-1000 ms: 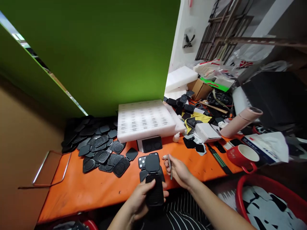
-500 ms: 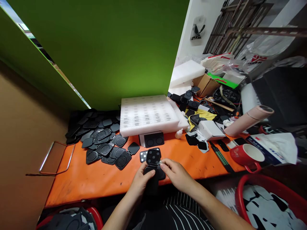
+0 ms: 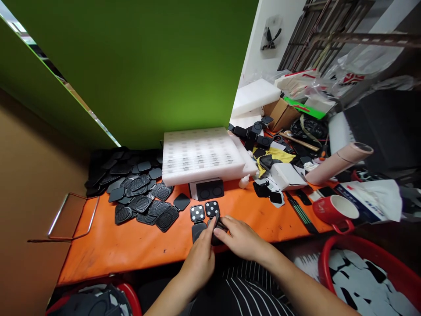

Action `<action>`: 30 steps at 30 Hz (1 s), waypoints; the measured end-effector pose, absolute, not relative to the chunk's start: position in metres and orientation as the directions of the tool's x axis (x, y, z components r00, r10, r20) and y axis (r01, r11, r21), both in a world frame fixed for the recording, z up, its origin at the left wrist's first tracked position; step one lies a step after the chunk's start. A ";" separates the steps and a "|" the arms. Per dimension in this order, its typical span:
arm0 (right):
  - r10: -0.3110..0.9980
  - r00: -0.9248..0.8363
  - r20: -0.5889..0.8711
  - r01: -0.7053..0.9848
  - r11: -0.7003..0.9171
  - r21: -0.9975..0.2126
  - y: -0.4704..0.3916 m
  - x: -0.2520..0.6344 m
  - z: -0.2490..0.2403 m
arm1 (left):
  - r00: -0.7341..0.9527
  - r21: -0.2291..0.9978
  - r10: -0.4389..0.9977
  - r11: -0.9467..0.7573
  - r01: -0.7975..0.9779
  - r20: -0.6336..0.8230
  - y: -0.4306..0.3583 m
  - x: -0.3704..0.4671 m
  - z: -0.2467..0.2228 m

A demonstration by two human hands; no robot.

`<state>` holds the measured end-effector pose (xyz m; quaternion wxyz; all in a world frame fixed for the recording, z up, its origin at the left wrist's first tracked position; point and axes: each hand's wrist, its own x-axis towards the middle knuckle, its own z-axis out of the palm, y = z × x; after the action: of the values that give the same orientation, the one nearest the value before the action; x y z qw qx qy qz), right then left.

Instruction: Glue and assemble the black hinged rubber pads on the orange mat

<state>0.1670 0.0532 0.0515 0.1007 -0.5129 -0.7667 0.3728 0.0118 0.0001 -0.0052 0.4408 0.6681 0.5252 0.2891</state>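
Observation:
Both of my hands meet over the front of the orange-covered table. Between them is a small black hinged flap piece (image 3: pixel 217 219), tilted up and seen nearly edge-on. My left hand (image 3: pixel 200 259) presses its straight fingers along one side. On the other side, my right hand (image 3: pixel 241 237) has its thumb and fingers closed on the piece, which partly hides it. Just beyond my fingers lie two black square pads with pale dots, a left one (image 3: pixel 197 213) and a right one (image 3: pixel 212 208). A plain dark flap (image 3: pixel 198 231) extends from the left pad toward me.
Black textured flap pieces (image 3: pixel 141 203) are heaped at left near a wire frame (image 3: pixel 74 217). A white foam block (image 3: pixel 200 153) stands behind. To the right are a dropper bottle (image 3: pixel 244 181), red mug (image 3: pixel 336 210) and pink tumbler (image 3: pixel 340 163). A red tub (image 3: pixel 324 259) holds cut pieces.
The black flap piece has turned from lying face-up, its dots showing, to a steep edge-on tilt. Both dotted pads on the table are now uncovered. My left hand has rolled onto its side.

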 end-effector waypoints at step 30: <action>0.880 -0.408 -0.243 0.504 -0.005 -0.864 0.050 0.148 0.020 | 0.200 0.951 0.956 0.159 0.265 -0.216 -0.004 0.012 -0.011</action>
<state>0.1485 0.0504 0.0198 0.1908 -0.5096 -0.6789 0.4929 0.0118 -0.0037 -0.0108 0.5333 0.5617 0.5434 0.3238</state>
